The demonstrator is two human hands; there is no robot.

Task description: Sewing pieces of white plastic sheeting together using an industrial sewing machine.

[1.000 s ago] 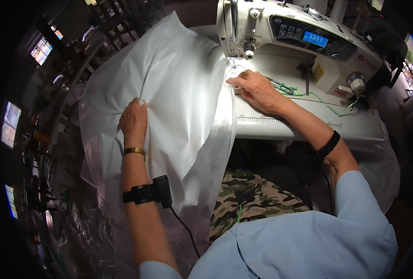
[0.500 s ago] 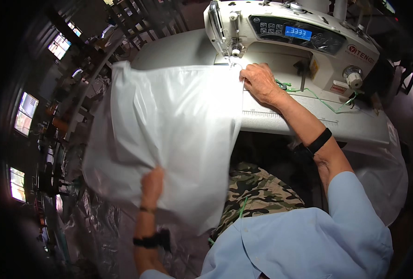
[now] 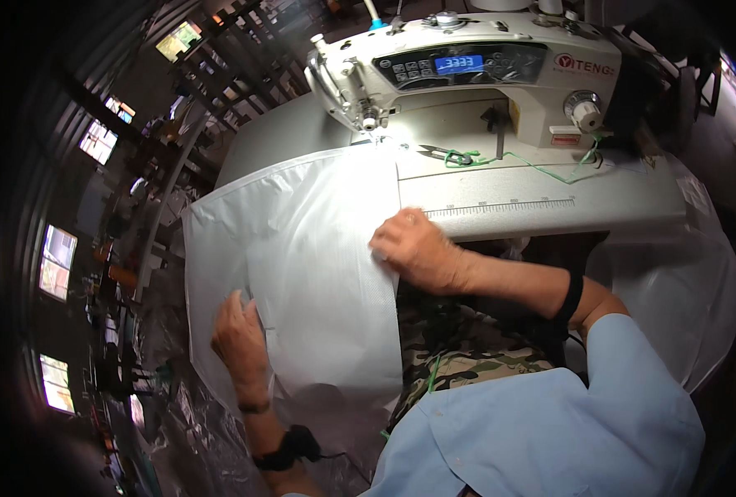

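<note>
A white, slightly shiny sheet (image 3: 318, 248) like plastic cloth hangs off the front of a sewing machine (image 3: 467, 66). Its upper right corner lies in bright lamp light beneath the needle area (image 3: 371, 132). My right hand (image 3: 422, 250), a little blurred, has its fingers curled over the sheet's right edge, just in front of the machine bed. Lower down on the left, my left hand (image 3: 240, 340) rests against the sheet with fingers stretched upward, beside a fold. The sheet's lower end drops in front of my lap.
Green thread (image 3: 542, 166) trails over the machine bed (image 3: 500, 190), near a small dark tool (image 3: 459, 157). Another pale sheet (image 3: 666, 273) hangs at the right. Crumpled clear plastic (image 3: 186, 431) lies at the lower left. Racks (image 3: 244, 58) stand behind the table.
My right hand has come from beside the needle down along the sheet's right edge. My left hand has shifted left. The sheet lies flatter, and the whole view has turned somewhat.
</note>
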